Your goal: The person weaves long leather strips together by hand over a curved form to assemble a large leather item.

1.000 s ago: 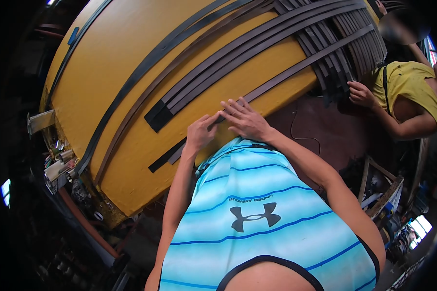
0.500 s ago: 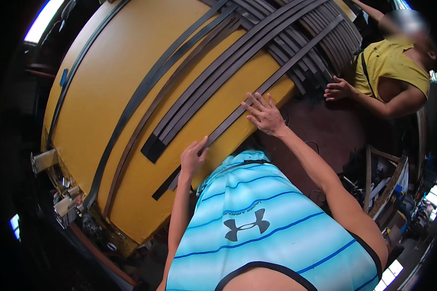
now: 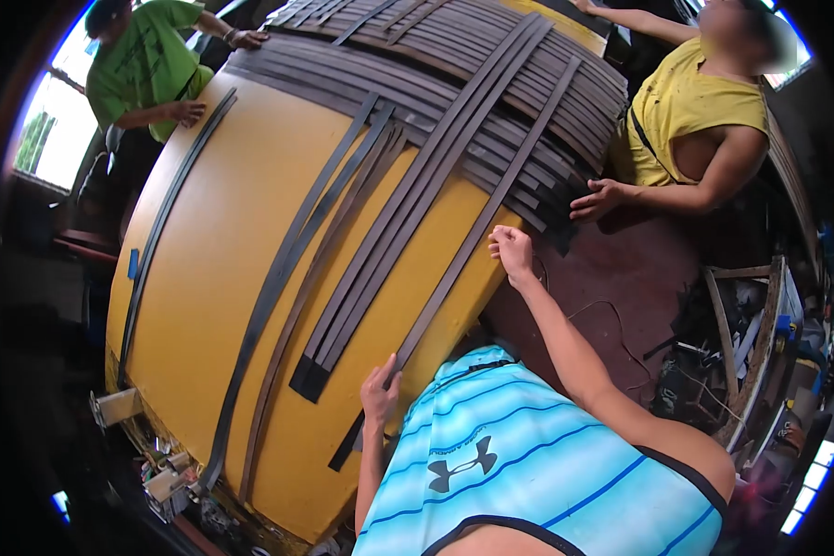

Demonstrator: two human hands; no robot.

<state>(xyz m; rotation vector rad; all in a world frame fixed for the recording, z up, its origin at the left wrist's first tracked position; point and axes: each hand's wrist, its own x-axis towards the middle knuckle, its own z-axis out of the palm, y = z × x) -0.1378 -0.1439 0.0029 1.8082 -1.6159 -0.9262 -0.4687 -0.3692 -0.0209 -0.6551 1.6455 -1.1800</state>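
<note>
A long dark strip (image 3: 473,243) runs down the right side of the yellow surface (image 3: 204,232). Near its lower end, my left hand (image 3: 380,391) has its fingers closed on it. My right hand (image 3: 511,250) is beside the strip at the surface's right edge, its fingers curled; what it may hold is too small to tell. To the left lie a bundle of dark strips (image 3: 394,222) with a black end, a brown strip (image 3: 298,306) and black strips (image 3: 273,296). Many strips (image 3: 519,102) lie side by side, woven with the long ones, at the far end.
A person in green (image 3: 153,69) is at the far left with hands at the surface's edge. Another in yellow (image 3: 686,120) is at the right, one hand near the strips' ends. A wooden frame (image 3: 760,343) and clutter stand at the lower right.
The view has shifted, bringing the person in green into sight. My right hand has lifted from lying spread on the strip and its fingers have curled. My left hand remains at the strip's lower end.
</note>
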